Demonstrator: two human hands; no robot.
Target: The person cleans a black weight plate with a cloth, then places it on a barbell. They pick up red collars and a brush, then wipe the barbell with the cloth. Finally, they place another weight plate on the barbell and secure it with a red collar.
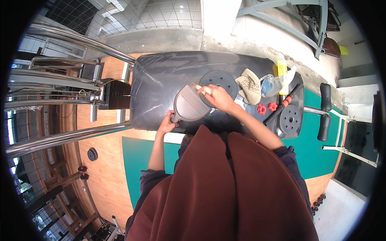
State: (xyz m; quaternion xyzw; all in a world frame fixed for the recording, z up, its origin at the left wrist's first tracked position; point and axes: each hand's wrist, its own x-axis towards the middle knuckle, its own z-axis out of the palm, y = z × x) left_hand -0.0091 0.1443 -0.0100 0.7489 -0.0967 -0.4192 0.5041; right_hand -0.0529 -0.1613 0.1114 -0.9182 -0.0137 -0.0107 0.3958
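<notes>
On a black padded bench [155, 76], my left hand [167, 123] is closed on the short handle of a grey-brown, rounded dustpan [189, 105]. The pan lies tilted at the bench's near edge, its straight side facing right. My right hand [218, 98] grips a small brush with pale bristles [196, 86], held over the pan's upper right edge. Fingers cover most of the brush's handle. Just behind my right hand lies a black weight plate [223, 79] with holes around its centre.
Right of the plate are a beige cloth [249, 86], a clear bottle [272, 86], a yellow-and-white spray bottle [284, 76], red knobs [261, 109], a black bar with a red band [284, 105] and another plate [290, 119]. Chrome rails [80, 40] extend leftward.
</notes>
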